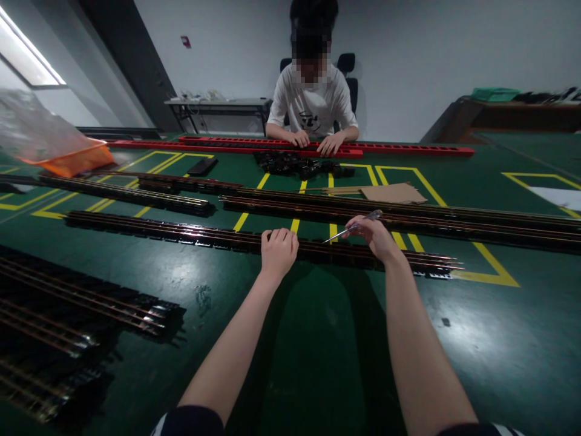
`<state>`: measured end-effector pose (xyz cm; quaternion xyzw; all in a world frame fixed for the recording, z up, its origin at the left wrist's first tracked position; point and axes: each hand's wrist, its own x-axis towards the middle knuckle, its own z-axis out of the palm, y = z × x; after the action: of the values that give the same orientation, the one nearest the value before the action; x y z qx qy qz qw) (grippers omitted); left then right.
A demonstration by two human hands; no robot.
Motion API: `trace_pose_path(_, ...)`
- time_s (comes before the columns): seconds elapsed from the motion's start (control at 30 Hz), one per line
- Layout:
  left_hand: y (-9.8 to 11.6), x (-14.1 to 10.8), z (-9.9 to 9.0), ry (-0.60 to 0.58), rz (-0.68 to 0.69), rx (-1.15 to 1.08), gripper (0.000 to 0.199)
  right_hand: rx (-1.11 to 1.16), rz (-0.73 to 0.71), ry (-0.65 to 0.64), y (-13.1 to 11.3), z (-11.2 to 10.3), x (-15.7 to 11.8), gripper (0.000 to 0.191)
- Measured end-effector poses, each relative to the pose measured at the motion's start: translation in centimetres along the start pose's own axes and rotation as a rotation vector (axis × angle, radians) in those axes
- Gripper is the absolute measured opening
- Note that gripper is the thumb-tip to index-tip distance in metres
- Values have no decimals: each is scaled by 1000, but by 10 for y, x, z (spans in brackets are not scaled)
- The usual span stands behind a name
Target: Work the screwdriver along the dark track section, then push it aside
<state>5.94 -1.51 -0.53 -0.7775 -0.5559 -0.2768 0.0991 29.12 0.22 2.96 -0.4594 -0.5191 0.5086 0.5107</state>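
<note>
Closest to me on the left, several dark strips with copper-coloured rods (86,290) lie on the green worktop (512,357). Just beyond, the person's bare forearms reach in over another long black strip (177,232), which runs across the worktop in front of them, thin rods poking out of its right end. The left hand (279,249) rests on the strip's near side, fingers curled down over it; from here I honestly can't tell whether it grips or merely steadies. The right hand (373,236) is closed round a slim screwdriver-like tool (341,234), the shaft slanting down leftward to the strip, its tip near the left hand.

Behind that lie longer dark strips (454,221), a shorter bundle (131,197) to their left, and a piece of cardboard (394,193). Yellow lines (429,184) mark the surface. Further back are a flat black object (203,166), a heap of small black parts (288,163) and, on the left, an orange tray (75,162) with clear plastic (40,124) in it. Across the worktop a co-worker in a white shirt (313,97) sits with both hands at red rails (408,149).
</note>
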Motion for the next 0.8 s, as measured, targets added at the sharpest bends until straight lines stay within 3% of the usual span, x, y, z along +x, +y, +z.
trace_pose_path(0.23, 20, -1, 2, -89, 53, -62, 35, -24, -16, -8, 1, 0, 1, 23)
trace_pose_path(0.8, 21, 7, 0, -92, -109, -25, 40, -41, -15, -28, -1, 6, 2, 21)
